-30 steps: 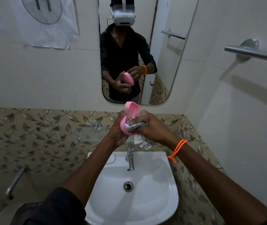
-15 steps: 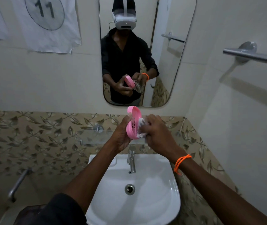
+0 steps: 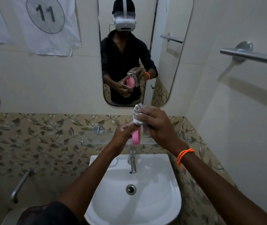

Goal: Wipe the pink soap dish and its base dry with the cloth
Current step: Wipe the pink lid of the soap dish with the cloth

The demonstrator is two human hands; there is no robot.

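Head view over a wall-hung white ceramic washbasin (image 3: 170, 192), whose bowl holds only a round metal drain (image 3: 131, 189) at its centre; a slim chrome tap (image 3: 133, 161) stands on the basin's back rim. Above the tap, both hands are raised in front of the leaf-patterned tile band (image 3: 32, 140). The left hand (image 3: 123, 135) grips the pink plastic soap dish (image 3: 136, 138), held on edge so that only its narrow rim faces the camera, above a clear glass shelf (image 3: 97, 137) fixed to the tiles. The right hand (image 3: 158, 125), with an orange beaded cord bracelet (image 3: 183, 155) on its wrist, has its fingers curled round a bunched grey-and-white striped cloth (image 3: 137, 114), which is pressed against the upper part of the dish. Whether the dish's base is attached cannot be told from this angle. A rounded wall mirror (image 3: 165, 62) reflects the same grip: a person in a dark shirt and a white headset holds the pink dish with the cloth over its top. To the upper left a white paper sheet (image 3: 53, 34) taped to the wall bears the number "11" inside a drawn circle. A metal towel rail (image 3: 251, 56) is mounted on the right wall, and a metal grab bar (image 3: 21, 184) on the lower left.
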